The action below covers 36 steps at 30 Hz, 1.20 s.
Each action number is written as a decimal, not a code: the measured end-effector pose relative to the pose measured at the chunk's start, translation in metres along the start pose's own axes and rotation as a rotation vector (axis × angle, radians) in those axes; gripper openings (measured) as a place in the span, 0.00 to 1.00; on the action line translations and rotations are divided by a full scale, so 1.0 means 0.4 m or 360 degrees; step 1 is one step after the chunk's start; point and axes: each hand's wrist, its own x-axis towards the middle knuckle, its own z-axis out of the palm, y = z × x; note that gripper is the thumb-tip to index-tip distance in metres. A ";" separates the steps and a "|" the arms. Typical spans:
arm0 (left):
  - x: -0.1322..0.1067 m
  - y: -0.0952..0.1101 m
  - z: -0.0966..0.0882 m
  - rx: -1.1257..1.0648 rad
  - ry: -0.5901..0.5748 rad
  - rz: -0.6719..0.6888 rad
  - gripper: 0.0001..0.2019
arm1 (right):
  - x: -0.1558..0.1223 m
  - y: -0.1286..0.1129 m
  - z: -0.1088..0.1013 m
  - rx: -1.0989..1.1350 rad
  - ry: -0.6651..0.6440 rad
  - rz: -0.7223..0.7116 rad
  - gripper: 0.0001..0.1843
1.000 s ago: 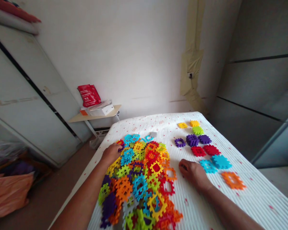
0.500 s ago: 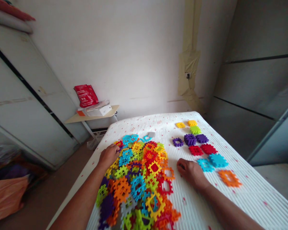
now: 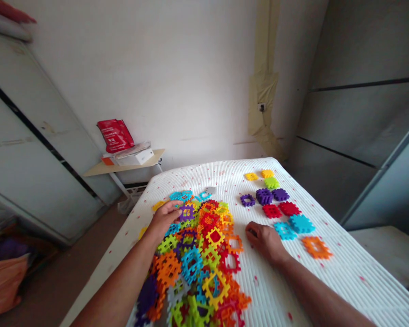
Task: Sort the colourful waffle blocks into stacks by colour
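Between the thumb and fingers of my left hand [image 3: 166, 218] is a purple interlocking block [image 3: 187, 212], a flat square piece with notched edges. It is held over the far left part of a large heap of mixed-colour blocks [image 3: 191, 263]. My right hand [image 3: 264, 240] rests on the white bedding to the right of the heap, its fingers curled; whether anything is inside them is hidden. Beyond it lie sorted blocks: a purple stack [image 3: 264, 196], red pieces [image 3: 289, 209], light blue pieces [image 3: 301, 223] and an orange frame piece [image 3: 316, 247].
Yellow blocks [image 3: 267, 173] and a green one [image 3: 271, 182] lie at the far right of the bed [image 3: 221, 175]. Past the bed's far left corner, a small table [image 3: 98, 170] carries a red bag [image 3: 115, 135] and a white box [image 3: 138, 157]. Grey cabinets stand at both sides.
My left hand has moved right from the heap's left edge and now shows a purple block in its fingers. My right hand stays curled at nearly the same spot. The view has shifted slightly.
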 end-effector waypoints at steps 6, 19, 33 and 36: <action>-0.049 0.057 0.156 -0.0302 -0.0385 -0.0032 0.19 | -0.001 -0.009 -0.007 0.0680 -0.0039 -0.0183 0.21; -0.068 0.086 0.345 0.0132 -0.0537 0.0409 0.13 | 0.018 0.010 0.014 0.1462 -0.0091 0.0206 0.18; -0.084 0.112 0.356 0.0968 -0.0543 0.1118 0.25 | 0.024 0.009 0.004 0.1655 -0.0015 0.0333 0.17; -0.063 0.114 0.358 0.0882 -0.0506 0.1055 0.22 | 0.024 0.011 0.005 0.1589 0.0050 0.0313 0.23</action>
